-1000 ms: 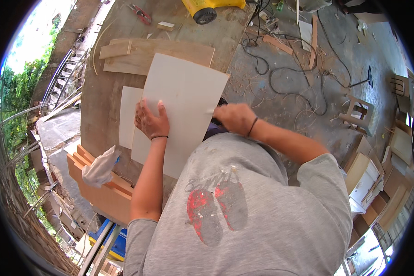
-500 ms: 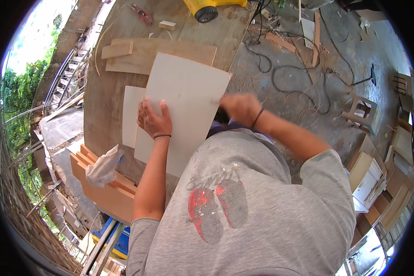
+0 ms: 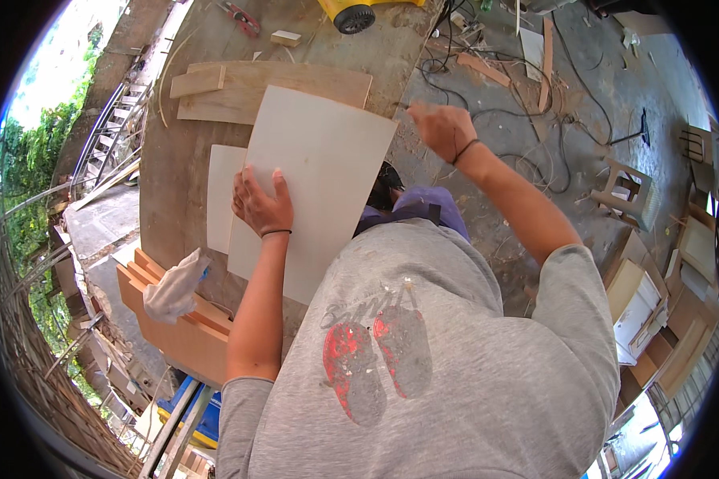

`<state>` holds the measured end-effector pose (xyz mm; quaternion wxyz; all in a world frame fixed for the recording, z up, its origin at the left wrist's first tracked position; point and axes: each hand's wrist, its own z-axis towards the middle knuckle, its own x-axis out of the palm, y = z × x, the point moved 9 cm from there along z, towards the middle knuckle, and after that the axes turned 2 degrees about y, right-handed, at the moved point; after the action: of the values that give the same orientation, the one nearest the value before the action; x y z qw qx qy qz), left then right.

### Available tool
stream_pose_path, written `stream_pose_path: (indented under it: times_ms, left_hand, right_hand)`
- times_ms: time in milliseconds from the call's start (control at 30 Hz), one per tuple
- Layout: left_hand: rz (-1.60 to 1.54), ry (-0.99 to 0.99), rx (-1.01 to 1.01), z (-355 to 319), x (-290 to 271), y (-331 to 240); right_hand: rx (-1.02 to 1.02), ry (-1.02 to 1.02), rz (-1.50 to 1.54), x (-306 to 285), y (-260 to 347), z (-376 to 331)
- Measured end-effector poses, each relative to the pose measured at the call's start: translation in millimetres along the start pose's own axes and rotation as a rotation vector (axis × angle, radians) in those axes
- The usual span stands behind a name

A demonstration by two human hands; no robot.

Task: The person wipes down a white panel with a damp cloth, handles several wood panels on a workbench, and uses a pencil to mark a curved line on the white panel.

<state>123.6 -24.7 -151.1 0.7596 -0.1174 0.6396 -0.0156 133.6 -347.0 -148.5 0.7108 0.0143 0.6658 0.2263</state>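
Note:
A large pale sheet [image 3: 319,172] lies on the worn wooden workbench [image 3: 176,160]. My left hand [image 3: 261,203] presses flat on its left part, fingers together. A smaller pale sheet [image 3: 220,195] lies under it, showing at the left. My right hand [image 3: 438,128] is raised off the sheet's right edge, out over the floor, fingers loosely curled, and nothing shows in it.
Wood planks [image 3: 256,88] lie beyond the sheets. A yellow power tool [image 3: 355,12] and a red hand tool [image 3: 240,16] sit at the bench's far end. A white rag [image 3: 172,283] rests on stacked boards [image 3: 176,327]. Cables [image 3: 487,72] and a stool [image 3: 627,191] are on the floor.
My right hand has lifted off the sheet's right edge and moved up and to the right. The left hand has stayed pressed on the sheet.

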Motion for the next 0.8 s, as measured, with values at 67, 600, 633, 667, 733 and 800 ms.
stream_pose_path:
  times_ms: [67, 600, 633, 667, 733, 800]
  left_hand:
    - [0.011, -0.011, -0.004, -1, 0, 2]
    - [-0.042, -0.001, 0.006, 0, 3, 3]
    - [-0.038, -0.003, 0.001, -1, 3, 4]
    - [-0.035, -0.001, -0.005, -2, 3, 6]
    - [-0.026, 0.009, -0.019, -4, 4, 9]
    - [-0.026, -0.005, 0.0, -1, 4, 7]
  right_hand:
    - [-0.007, 0.035, 0.019, -4, 1, 4]
    - [-0.198, 0.111, 0.345, 29, 85, -47]
    - [-0.204, 0.112, 0.347, 29, 83, -46]
    - [-0.178, 0.092, 0.3, 27, 74, -42]
    - [-0.153, 0.082, 0.259, 21, 50, -30]
    - [0.167, 0.105, 0.079, 13, -3, -11]
